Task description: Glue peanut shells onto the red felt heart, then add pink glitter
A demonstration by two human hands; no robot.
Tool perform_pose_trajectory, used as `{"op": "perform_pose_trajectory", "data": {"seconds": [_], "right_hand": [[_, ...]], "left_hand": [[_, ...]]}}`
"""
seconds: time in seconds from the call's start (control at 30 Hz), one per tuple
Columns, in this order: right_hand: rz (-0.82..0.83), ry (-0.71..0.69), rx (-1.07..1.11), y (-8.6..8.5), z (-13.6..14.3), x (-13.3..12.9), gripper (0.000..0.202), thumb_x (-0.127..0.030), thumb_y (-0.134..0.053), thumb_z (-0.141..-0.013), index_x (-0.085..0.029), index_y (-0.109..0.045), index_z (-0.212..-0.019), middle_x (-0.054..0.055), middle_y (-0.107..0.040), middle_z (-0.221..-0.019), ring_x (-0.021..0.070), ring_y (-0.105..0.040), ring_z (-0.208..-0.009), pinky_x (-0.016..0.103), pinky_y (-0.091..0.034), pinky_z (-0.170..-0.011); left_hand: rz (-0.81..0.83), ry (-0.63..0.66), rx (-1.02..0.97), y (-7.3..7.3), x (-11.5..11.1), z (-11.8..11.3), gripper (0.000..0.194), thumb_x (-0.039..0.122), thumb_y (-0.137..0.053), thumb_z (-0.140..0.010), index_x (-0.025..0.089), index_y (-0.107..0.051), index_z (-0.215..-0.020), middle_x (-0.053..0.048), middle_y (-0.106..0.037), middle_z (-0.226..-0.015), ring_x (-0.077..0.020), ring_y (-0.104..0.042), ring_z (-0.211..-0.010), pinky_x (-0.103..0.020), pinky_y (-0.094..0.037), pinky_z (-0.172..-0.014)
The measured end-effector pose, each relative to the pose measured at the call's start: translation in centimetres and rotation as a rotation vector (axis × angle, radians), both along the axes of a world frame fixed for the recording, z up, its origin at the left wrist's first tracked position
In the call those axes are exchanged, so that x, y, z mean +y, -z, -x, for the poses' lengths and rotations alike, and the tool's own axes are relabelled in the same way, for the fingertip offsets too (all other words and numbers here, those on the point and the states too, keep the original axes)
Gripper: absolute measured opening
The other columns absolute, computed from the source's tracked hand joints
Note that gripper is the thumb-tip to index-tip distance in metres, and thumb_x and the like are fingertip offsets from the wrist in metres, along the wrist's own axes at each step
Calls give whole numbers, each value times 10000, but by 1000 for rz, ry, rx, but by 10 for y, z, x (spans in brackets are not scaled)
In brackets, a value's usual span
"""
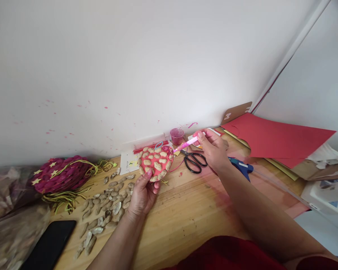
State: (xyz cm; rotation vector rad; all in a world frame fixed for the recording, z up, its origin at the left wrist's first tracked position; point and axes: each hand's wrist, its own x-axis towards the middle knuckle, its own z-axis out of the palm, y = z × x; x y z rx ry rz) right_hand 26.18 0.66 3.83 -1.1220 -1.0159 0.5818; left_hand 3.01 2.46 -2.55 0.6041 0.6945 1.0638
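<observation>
My left hand (143, 191) grips a round red disc (155, 157) by its lower edge, thumb on the front face. Peanut shells are stuck all over that face, and a patch at its upper right is painted magenta. Pinched in my right hand (212, 146) is a white-handled paintbrush (190, 142) with pink paint along its shaft. The brush tip meets the disc's right edge by the painted patch. Just behind the disc stands a small clear cup (177, 135) stained pink inside. Black-handled scissors (195, 163) lie under my right hand.
Loose peanut shells (112, 202) spread over the wooden table (169, 225). At the left are magenta decorated pieces (63, 172), plastic bags (17, 236) and a black phone (50, 243). To the right lie a blue glue gun (242, 167) and red sheets (284, 138). A pink-spattered wall (115, 75) bounds the back.
</observation>
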Motion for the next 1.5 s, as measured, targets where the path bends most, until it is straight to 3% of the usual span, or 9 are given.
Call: {"op": "perform_pose_trajectory", "data": {"seconds": [0.73,1.33,1.5], "right_hand": [[-55,32,-150,-2,2,-3,401,-626,-678,-864,-226,-667,-853,-1,-573,-708,139,-506,-619,258,-409,-534],[-17,24,-78,5,-5,3,402,-619,-667,-869,-217,-663,-864,-19,-559,-695,119,-482,-594,232,-383,-510],[-39,84,-62,4,-5,2,394,-612,-670,-870,-218,-668,-880,-16,-579,-703,126,-515,-619,237,-429,-552]], "left_hand": [[-23,-10,49,4,1,0,352,380,-871,-665,148,-609,-705,19,-588,-596,-67,-486,-430,-157,-324,-346],[-50,17,91,7,1,2,367,387,-893,-658,148,-615,-671,17,-573,-560,-71,-495,-431,-163,-354,-369],[-55,28,95,11,1,3,397,427,-907,-646,148,-626,-653,12,-580,-548,-78,-513,-447,-166,-371,-384]]}}
